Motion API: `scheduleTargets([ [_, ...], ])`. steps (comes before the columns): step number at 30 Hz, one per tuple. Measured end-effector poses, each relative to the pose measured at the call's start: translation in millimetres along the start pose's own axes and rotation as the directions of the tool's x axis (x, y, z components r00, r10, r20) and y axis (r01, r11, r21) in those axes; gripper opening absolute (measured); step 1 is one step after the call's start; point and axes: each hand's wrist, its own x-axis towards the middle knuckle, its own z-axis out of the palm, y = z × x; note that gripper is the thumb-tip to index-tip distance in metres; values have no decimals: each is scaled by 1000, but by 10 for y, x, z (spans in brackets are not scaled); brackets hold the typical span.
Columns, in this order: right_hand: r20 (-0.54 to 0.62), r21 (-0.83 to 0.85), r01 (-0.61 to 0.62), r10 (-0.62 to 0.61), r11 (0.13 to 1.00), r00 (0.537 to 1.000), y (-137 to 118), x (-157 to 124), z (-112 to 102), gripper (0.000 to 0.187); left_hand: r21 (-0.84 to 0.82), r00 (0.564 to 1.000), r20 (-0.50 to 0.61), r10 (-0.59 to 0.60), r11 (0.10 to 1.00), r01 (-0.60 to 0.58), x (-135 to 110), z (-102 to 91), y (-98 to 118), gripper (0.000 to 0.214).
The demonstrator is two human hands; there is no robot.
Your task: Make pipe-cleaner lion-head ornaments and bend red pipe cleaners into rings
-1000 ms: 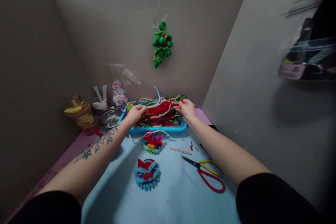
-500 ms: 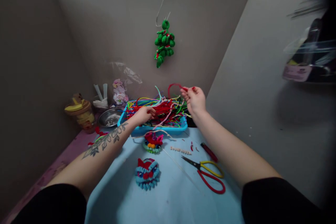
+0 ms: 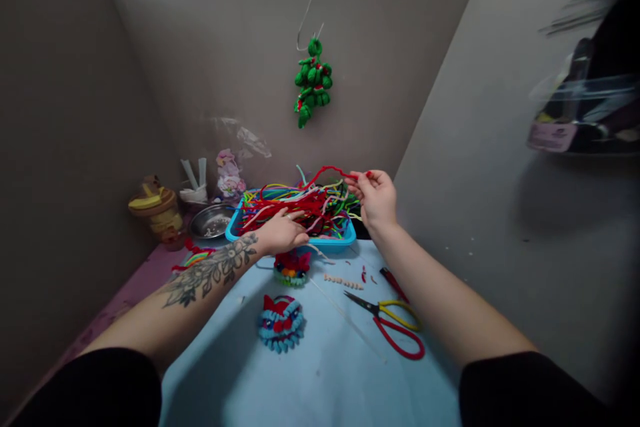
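A blue tray point(image 3: 235, 232) at the back of the table holds a heap of coloured pipe cleaners point(image 3: 300, 207). My right hand point(image 3: 376, 199) is raised over the tray's right end and pinches one red pipe cleaner point(image 3: 327, 172), which arcs up out of the heap. My left hand point(image 3: 283, 232) lies on the heap at the tray's front edge, fingers stretched forward and pressing the strands down. Two small pipe-cleaner figures lie nearer me: a pink and green one point(image 3: 291, 265) just below the tray and a blue and red one point(image 3: 280, 323).
Red-and-yellow scissors point(image 3: 395, 323) lie at the right on the light blue mat point(image 3: 325, 380), with small beads point(image 3: 343, 278) nearby. A metal dish point(image 3: 210, 221), a brown and yellow jar point(image 3: 156, 209) and a plastic bag point(image 3: 233, 160) stand at the back left. A green ornament point(image 3: 312, 83) hangs on the cardboard wall.
My right hand lifted off the heap and drew a red pipe cleaner up and to the right. My left hand slid toward the tray's front edge and flattened on the strands.
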Motion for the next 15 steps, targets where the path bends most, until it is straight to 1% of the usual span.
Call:
scheduleTargets([
  [2, 42, -36, -11, 13, 999, 999, -42, -92, 8, 26, 23, 997, -4, -82, 996, 82, -8, 25, -195, 30],
  [3, 63, -56, -14, 18, 998, 998, -62, -137, -3, 27, 31, 995, -4, -102, 994, 102, -26, 18, -319, 30],
  [6, 92, -96, -29, 37, 995, 995, -95, -253, -66, 28, 38, 992, 3, -124, 992, 124, -110, -48, -665, 21],
  [8, 79, -94, -52, 60, 994, 995, -87, -317, -106, 30, 44, 994, 9, -112, 993, 112, -161, -108, -822, 19],
  [11, 52, -71, -102, 106, 992, 993, -51, -408, -129, 33, 66, 995, -3, -103, 993, 103, -194, -175, -941, 37],
  [13, 55, -62, -137, 140, 989, 989, -31, -472, -132, 36, 91, 994, -22, -108, 990, 109, -194, -182, -960, 47],
  [15, 79, -68, -161, 167, 985, 983, -25, -537, -145, 38, 132, 995, -10, -102, 986, 102, -193, -156, -943, 52],
])
